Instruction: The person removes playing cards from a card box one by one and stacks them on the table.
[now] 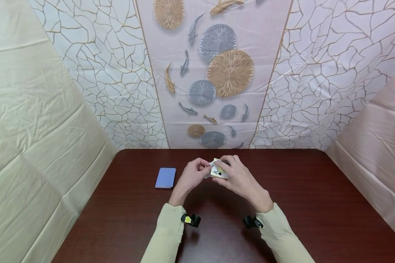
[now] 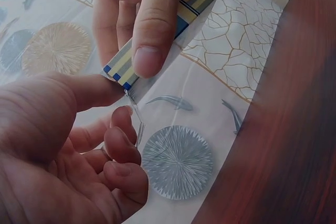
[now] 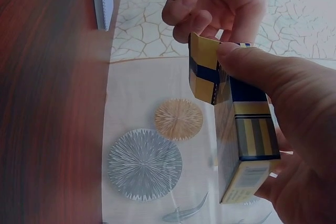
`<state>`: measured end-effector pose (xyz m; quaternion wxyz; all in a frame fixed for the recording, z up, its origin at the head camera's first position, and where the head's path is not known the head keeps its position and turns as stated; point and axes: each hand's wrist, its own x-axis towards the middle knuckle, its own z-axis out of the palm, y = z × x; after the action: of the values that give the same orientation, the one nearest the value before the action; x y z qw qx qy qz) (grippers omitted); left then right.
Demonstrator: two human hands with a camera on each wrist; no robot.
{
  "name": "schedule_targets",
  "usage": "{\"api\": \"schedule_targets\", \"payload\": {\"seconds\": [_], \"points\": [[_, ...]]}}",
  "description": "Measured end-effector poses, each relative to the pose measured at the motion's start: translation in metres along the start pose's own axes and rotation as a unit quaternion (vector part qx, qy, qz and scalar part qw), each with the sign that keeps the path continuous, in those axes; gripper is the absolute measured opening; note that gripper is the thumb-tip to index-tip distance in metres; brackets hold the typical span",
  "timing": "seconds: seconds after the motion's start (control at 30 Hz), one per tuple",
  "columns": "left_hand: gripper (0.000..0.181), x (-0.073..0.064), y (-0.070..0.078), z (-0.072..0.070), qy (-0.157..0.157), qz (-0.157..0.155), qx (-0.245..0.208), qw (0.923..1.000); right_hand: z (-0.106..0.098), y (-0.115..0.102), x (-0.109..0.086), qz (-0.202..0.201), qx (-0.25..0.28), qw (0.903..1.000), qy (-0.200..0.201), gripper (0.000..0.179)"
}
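Observation:
A playing-card box (image 1: 219, 174) with a white face marked with an A and a spade is held up over the table. My right hand (image 1: 241, 177) grips it, thumb along one side and fingers on the other. The right wrist view shows its yellow, blue and striped sides, with a flap (image 3: 205, 69) standing out at one end. My left hand (image 1: 193, 174) is at that end, its thumb touching the box corner. Its curled fingers (image 2: 123, 145) meet the thin, pale edge of the flap, seen side-on in the left wrist view. The box's inside is hidden.
A squared stack of blue-backed cards (image 1: 165, 178) lies on the dark red-brown table (image 1: 283, 204), left of my left hand. Behind the table hangs a patterned cloth (image 1: 214, 120), with pale cloth walls on both sides.

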<state>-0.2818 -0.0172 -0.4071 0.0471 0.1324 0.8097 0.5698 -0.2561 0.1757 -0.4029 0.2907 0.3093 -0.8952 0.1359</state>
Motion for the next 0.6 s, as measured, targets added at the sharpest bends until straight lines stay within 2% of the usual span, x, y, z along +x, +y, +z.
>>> {"api": "schedule_targets", "payload": {"seconds": [0.2, 0.6], "points": [[0.016, -0.0010, -0.0018, -0.0006, -0.012, -0.007, 0.022, 0.9997, 0.0001, -0.0014, 0.0006, 0.000, -0.001, 1.0000, -0.007, 0.047], [0.015, 0.0026, -0.0063, -0.0017, -0.029, -0.016, 0.023, 0.9992, 0.0009, -0.0010, 0.0002, 0.004, -0.006, 0.9997, -0.024, 0.048]]}}
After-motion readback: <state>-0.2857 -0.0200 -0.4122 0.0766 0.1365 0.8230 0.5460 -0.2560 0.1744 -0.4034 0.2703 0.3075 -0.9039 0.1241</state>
